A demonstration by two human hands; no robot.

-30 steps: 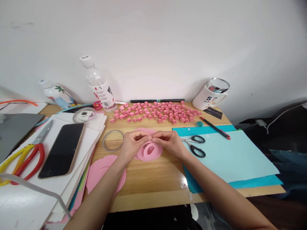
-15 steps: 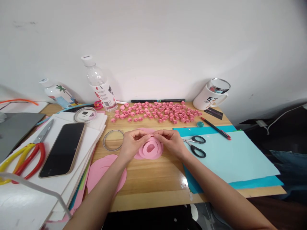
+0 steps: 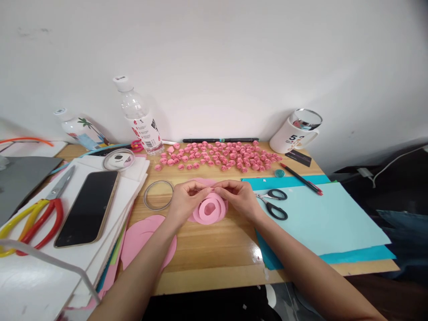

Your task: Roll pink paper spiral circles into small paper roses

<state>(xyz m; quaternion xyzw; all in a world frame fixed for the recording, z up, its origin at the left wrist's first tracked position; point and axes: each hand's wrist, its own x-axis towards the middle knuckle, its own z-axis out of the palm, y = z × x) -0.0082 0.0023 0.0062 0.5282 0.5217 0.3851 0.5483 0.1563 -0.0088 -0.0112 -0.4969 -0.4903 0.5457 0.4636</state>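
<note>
Both hands meet over the middle of the wooden desk (image 3: 214, 254). My left hand (image 3: 185, 201) and my right hand (image 3: 238, 197) pinch the outer end of a pink paper spiral (image 3: 210, 209), which hangs in loose coils between them just above the desk. Fingertips of both hands are closed on the strip. Behind the hands lies a spread of several small pink rolled paper roses (image 3: 220, 157). A pink cut sheet (image 3: 143, 238) lies under my left forearm.
Black-handled scissors (image 3: 274, 203) lie on light blue paper (image 3: 321, 218) to the right. A clear tape ring (image 3: 158, 195), a phone (image 3: 87, 207) on white sheets, red and yellow scissors (image 3: 36, 218), two bottles (image 3: 138, 118), a mug (image 3: 296, 131) and a red pen (image 3: 301, 178) surround the work.
The spiral's coils have turned and tightened slightly between my fingers. Both hands stay in the same place.
</note>
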